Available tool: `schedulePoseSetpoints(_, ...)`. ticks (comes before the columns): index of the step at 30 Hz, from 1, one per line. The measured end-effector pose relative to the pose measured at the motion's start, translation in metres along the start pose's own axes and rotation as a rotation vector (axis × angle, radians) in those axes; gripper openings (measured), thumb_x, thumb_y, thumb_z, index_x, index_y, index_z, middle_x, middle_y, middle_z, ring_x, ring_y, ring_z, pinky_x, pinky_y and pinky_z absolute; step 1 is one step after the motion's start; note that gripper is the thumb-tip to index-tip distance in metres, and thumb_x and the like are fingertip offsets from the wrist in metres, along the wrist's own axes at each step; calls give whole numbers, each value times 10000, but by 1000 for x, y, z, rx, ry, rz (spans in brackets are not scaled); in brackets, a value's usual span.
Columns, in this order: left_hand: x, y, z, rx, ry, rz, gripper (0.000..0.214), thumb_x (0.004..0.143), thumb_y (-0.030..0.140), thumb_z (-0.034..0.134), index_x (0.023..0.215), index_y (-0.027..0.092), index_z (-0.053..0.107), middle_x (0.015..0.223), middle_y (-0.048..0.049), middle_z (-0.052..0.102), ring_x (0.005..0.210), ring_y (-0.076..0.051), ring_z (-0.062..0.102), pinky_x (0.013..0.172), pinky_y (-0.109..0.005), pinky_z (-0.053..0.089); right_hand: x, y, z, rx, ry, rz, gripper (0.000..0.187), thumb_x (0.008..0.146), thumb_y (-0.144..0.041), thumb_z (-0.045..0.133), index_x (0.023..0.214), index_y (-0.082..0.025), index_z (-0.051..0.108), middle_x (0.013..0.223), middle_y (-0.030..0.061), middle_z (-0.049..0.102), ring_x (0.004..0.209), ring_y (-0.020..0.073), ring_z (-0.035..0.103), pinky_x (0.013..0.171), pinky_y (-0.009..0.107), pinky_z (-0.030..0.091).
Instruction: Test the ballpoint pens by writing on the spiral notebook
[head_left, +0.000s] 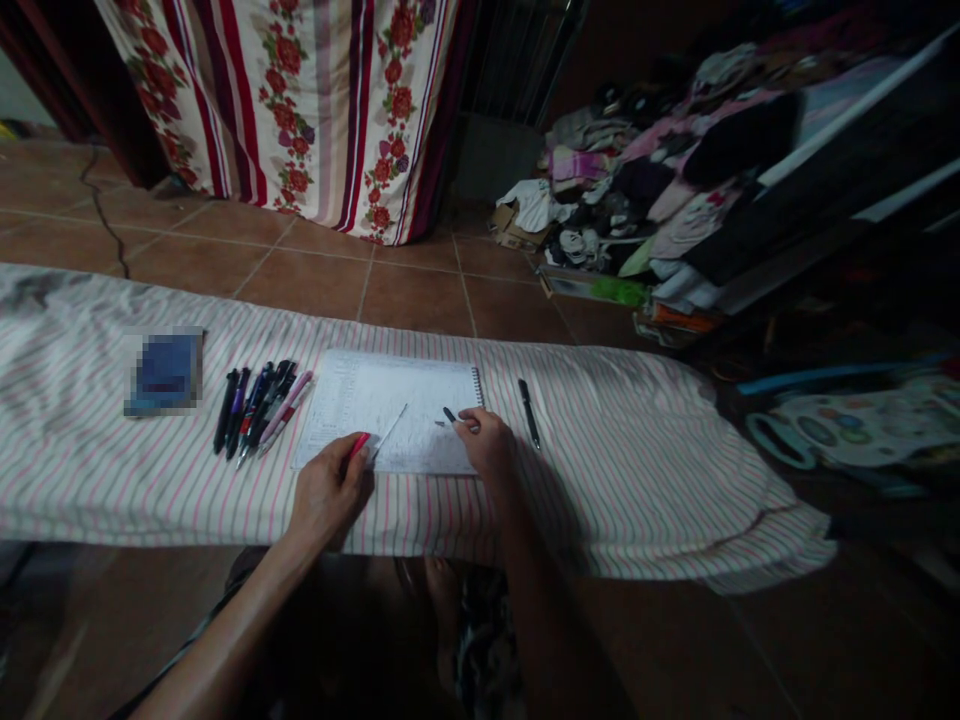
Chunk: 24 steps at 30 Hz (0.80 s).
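Note:
My left hand [328, 489] grips a pen with a red end; a thin pale part [390, 433] of it sticks out over the spiral notebook [390, 395]. My right hand [487, 441] rests on the notebook's right side and pinches a small dark pen piece [450, 414]. The notebook lies on a striped cloth-covered board [637, 450]. A black pen [529, 412] lies alone just right of the notebook. A row of several pens [259, 408] lies to its left.
A blurred blue object [165, 372] sits left of the pens. Behind the board is brown tiled floor [315, 270], a floral curtain [300, 100], and at the right a heap of clothes [660, 180] and a colourful toy [847, 425].

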<state>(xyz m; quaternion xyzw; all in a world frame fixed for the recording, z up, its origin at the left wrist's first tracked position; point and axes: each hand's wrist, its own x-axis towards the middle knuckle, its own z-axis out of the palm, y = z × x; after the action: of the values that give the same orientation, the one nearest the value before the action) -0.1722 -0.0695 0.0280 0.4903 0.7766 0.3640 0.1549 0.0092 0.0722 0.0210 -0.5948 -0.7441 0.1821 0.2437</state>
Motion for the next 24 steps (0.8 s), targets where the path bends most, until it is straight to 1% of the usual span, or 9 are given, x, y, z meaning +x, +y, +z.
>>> schedulePoseSetpoints(7, 2, 4, 3, 17, -9, -27, 378, 845, 404, 410, 1059, 177, 624, 1024, -74, 683, 937, -216, 631, 821, -326, 482, -1, 0, 2, -15, 14, -47, 158, 726, -192, 545, 826, -169, 665, 777, 53, 660, 683, 153, 595, 682, 241, 416)
schedulePoseSetpoints(17, 3, 6, 6, 42, 19, -61, 340, 839, 388, 426, 1028, 193, 632, 1002, -65, 687, 922, -219, 633, 794, -321, 480, -3, -5, -2, -15, -6, -12, 176, 729, -219, 575, 869, -164, 665, 805, 54, 659, 700, 155, 593, 711, 244, 419)
schedulePoseSetpoints(24, 4, 3, 5, 103, 31, -3, 314, 843, 359, 404, 984, 189, 627, 898, -52, 658, 848, -197, 613, 739, -305, 467, -3, -6, -3, -35, -6, -4, 181, 737, -231, 567, 873, -162, 664, 808, 59, 660, 710, 156, 595, 712, 244, 415)
